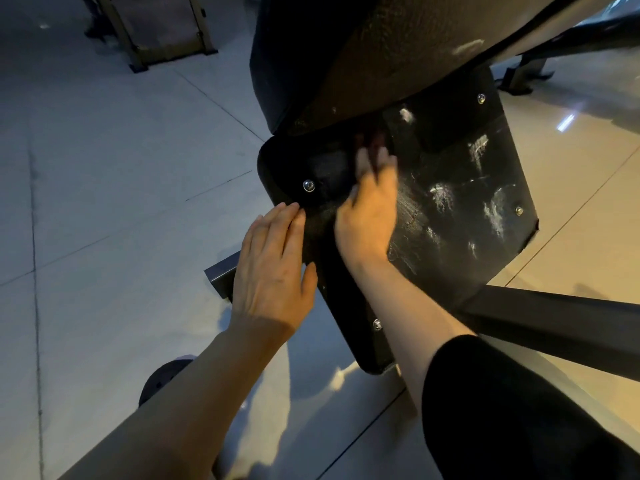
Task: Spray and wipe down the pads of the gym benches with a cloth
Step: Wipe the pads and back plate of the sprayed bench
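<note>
A black bench pad (457, 202) with shiny bolts fills the middle of the view, streaked with white spray marks on its right half. A second, larger black pad (374, 46) rises above it. My right hand (370, 216), blurred by motion, presses on the lower pad near its centre, its fingertips curled on a dark cloth (318, 226) that is hard to tell from the pad. My left hand (273, 268) lies flat with straight fingers on the pad's left edge, touching the cloth's edge. No spray bottle is in view.
A dark metal frame bar (554, 323) runs right from under the pad. Another piece of gym equipment (162, 29) stands at the back left on the grey tiled floor (104, 202). A dark round object (162, 379) lies low by my left forearm.
</note>
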The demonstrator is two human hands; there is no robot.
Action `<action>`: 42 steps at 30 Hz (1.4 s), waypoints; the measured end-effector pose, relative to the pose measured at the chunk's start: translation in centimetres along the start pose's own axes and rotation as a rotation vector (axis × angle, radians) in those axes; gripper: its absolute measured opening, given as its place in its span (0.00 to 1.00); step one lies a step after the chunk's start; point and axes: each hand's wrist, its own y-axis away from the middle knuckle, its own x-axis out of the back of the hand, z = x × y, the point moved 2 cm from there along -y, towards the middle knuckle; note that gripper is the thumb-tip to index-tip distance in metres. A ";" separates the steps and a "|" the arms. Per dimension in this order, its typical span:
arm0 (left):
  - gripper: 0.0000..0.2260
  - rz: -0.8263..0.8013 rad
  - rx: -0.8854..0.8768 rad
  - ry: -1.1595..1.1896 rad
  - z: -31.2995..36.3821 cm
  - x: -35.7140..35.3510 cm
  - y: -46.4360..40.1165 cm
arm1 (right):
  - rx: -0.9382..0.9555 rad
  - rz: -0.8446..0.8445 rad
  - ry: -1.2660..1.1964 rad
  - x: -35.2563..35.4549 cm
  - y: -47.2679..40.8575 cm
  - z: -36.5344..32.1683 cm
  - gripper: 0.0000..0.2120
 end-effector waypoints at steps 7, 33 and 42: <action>0.31 -0.015 0.037 0.018 -0.3 0.6 -0.2 | 0.266 -0.209 0.099 0.9 -0.1 1.1 0.28; 0.31 0.082 -0.013 0.253 8.6 6.6 -2.8 | -0.338 0.186 -0.452 12.9 0.3 -5.4 0.23; 0.30 0.182 -0.075 0.103 7.8 9.6 -3.2 | -0.064 0.509 -0.314 13.1 -1.7 -9.1 0.18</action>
